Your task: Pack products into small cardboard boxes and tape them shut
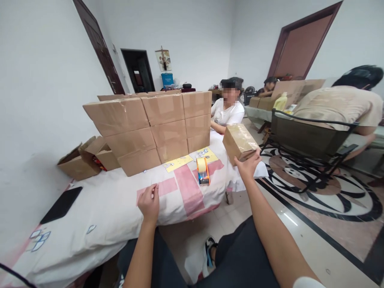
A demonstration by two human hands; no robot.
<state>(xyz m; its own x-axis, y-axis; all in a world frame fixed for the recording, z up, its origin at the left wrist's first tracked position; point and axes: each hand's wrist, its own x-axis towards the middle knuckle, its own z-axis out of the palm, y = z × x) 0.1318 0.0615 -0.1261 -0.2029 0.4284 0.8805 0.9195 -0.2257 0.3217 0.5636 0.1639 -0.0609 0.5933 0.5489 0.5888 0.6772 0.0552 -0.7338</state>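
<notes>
In the head view I have my right hand (249, 165) on a single carton (241, 141), to the right of the carton stack (168, 130). Its grip is spread wide around the near end, thumb on one side, fingers on the other. I can't tell how much weight the tabletop (105, 208) bears. My left hand (149, 203) hangs in front of the stack, fingers loosely curled; whether they pinch anything, I can't tell. An end hold could let the far end dip, I judge, so I'd keep the pressure even, support it with my left palm and avoid the tape dispenser (203, 172) in front of the stack's right end. The carton is brown, boxy and closed, with glossy tape across its top.
</notes>
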